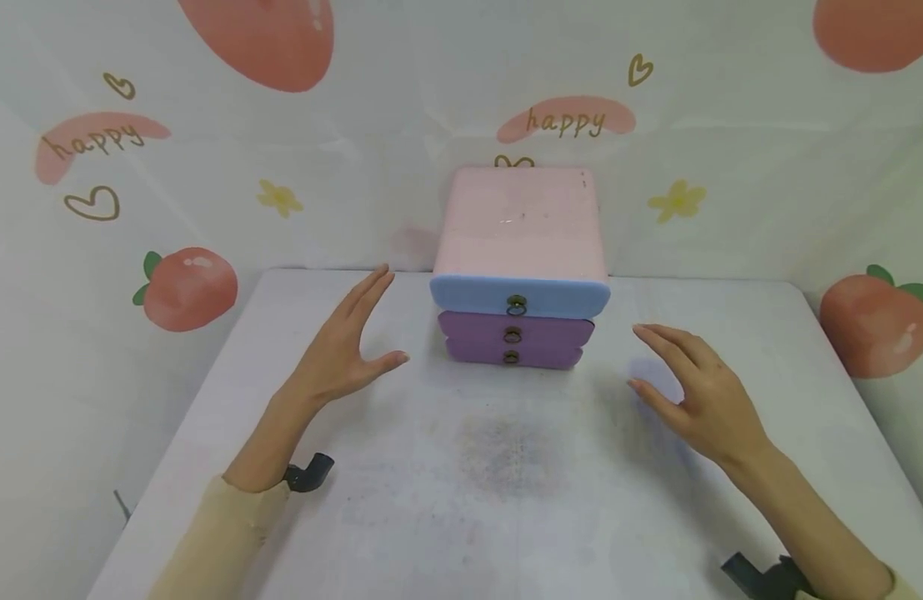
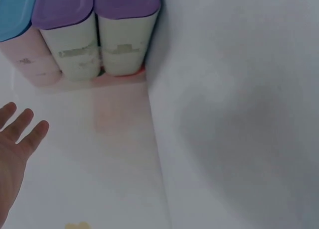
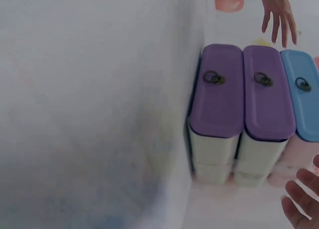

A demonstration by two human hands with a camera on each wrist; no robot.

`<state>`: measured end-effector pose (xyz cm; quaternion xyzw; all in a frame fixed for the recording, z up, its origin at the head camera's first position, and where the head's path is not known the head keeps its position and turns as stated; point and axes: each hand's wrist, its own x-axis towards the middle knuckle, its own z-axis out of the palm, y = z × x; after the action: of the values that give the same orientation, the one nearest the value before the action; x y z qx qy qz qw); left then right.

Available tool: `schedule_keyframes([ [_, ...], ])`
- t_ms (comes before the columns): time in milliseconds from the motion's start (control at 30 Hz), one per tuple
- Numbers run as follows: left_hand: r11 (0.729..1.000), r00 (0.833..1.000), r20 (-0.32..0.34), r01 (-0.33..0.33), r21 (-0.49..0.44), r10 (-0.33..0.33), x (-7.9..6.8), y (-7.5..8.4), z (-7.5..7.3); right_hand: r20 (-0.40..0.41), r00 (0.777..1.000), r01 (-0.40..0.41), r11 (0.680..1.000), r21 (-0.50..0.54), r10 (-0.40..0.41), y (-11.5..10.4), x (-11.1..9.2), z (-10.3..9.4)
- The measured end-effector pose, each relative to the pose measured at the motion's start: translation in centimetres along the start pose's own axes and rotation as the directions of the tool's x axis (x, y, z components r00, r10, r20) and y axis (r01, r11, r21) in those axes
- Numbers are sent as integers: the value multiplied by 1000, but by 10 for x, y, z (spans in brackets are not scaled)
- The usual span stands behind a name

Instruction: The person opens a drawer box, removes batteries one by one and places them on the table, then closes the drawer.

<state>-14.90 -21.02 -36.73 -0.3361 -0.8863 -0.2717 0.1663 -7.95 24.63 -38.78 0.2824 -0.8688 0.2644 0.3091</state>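
Observation:
A small stack of three drawers stands at the back of the white table. The top one has a pink body (image 1: 523,225) and a blue front (image 1: 476,295); below it are two purple fronts (image 1: 479,329). Each front carries a small bronze ring pull (image 3: 303,84). My left hand (image 1: 341,350) hovers left of the stack, fingers extended and thumb apart, holding nothing. On the other side, my right hand (image 1: 701,400) is held over the table with fingers slightly bent, thumb apart and nothing in it. Both hands are apart from the drawers. Whitish sides (image 2: 122,45) show under the purple fronts.
The white tabletop (image 1: 401,500) has a smudged, worn patch in front of the drawers. Behind it hangs a pale backdrop (image 1: 401,108) printed with peaches, hearts and "happy". A dark wrist mount (image 1: 308,473) sits at the left cuff, another (image 1: 764,577) at the right.

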Motion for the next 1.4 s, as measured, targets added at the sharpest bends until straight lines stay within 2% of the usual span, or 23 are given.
schedule_keyframes([
  [300,990,998,-52,-36,-133,29,15,3,3,-1,1000,-5,997,78,5,-13,12,6],
  [567,956,993,-101,-92,-280,66,29,4,4,-3,1000,13,981,194,-13,-24,27,15],
  [767,925,991,-122,-92,-368,51,40,15,-5,-5,1000,19,959,282,-18,-31,39,21],
  [967,891,992,-119,-87,-446,38,52,36,-20,-4,1000,-10,938,346,13,-36,49,27],
  [1200,853,995,-96,-59,-519,11,62,36,-22,27,997,-78,923,378,73,-41,58,33],
  [1400,805,999,-38,6,-593,-36,72,34,-22,48,990,-138,898,418,130,-45,64,38],
])
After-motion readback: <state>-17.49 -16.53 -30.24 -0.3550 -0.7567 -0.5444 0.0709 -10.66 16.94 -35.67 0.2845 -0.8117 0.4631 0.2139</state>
